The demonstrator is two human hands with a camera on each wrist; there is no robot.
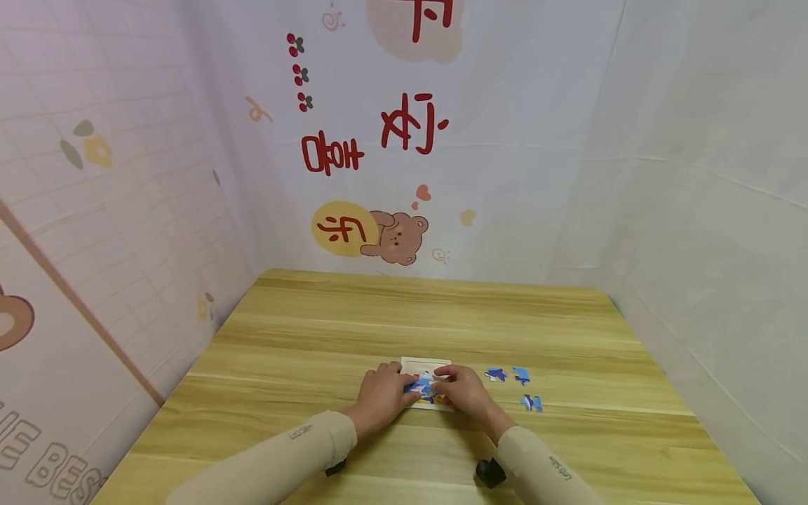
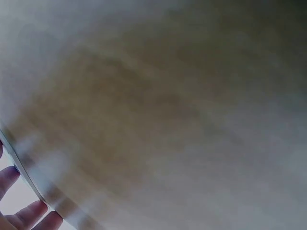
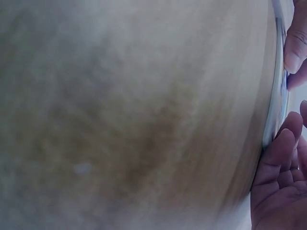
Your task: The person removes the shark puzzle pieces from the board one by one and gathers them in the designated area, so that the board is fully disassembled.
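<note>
A small puzzle tray (image 1: 426,362) with a pale border lies on the table, with blue, white and yellow puzzle pieces (image 1: 424,386) in it. My left hand (image 1: 381,394) rests at the tray's left side, its thumb and forefinger over the pieces. From the right, my right hand (image 1: 466,391) reaches over the tray, forefinger and thumb bent towards the pieces; whether they pinch one is hidden. In the left wrist view, fingertips (image 2: 33,211) touch the tray's rim. The right wrist view shows curled fingers (image 3: 278,148) beside the tray's edge (image 3: 274,100).
Several loose blue puzzle pieces lie right of the tray: one purple-blue piece (image 1: 495,374), one light blue piece (image 1: 520,376) and one nearer piece (image 1: 532,402). The wooden table (image 1: 303,337) meets a printed white cloth wall (image 1: 517,210) behind.
</note>
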